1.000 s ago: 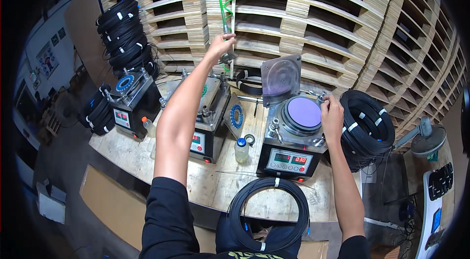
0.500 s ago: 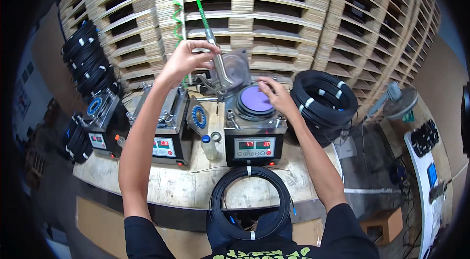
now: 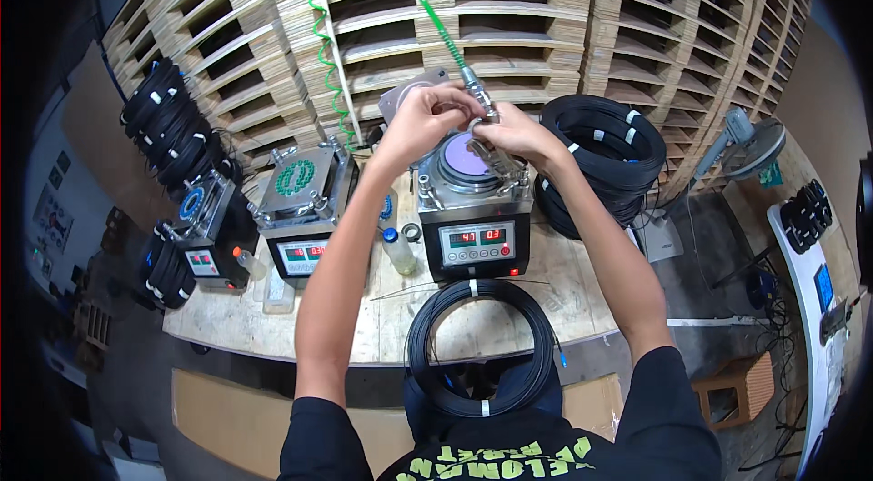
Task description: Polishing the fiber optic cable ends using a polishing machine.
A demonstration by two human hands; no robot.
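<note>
Head view: both bare hands meet over a box-shaped bench machine with a steel top and a black front (image 3: 477, 246). Between them hangs a silver metal air gun (image 3: 491, 155) on a bright green hose (image 3: 426, 4), its body slanting down to the right. The right hand (image 3: 523, 134) has its fingers wrapped around the upper part of the gun. The left hand (image 3: 427, 125) has its fingers curled in beside the hose coupling; blur and overlap hide whether they press on it, so I cannot tell if they grip.

The step in hand appears to be bringing the air gun to the round, flat purple disc (image 3: 457, 156) on the machine. The next move seems to call for a firm one-handed grip, the nozzle aimed across the disc, and the hose kept off the steel fittings.

The gun looks shiny and narrow, slightly smeared by motion; its tip is hard to pick out against the metal behind it. It sits above the right part of the disc; whether it touches anything there is unclear. The disc is matt purple, lying in a dark stepped round base (image 3: 455, 179), partly covered by the hands. A greyish see-through plate (image 3: 400, 99) stands tilted behind the left hand. Lower down, a black cable coil (image 3: 541, 349) overlaps the front edge of the pale wooden tabletop (image 3: 582, 299).
</note>
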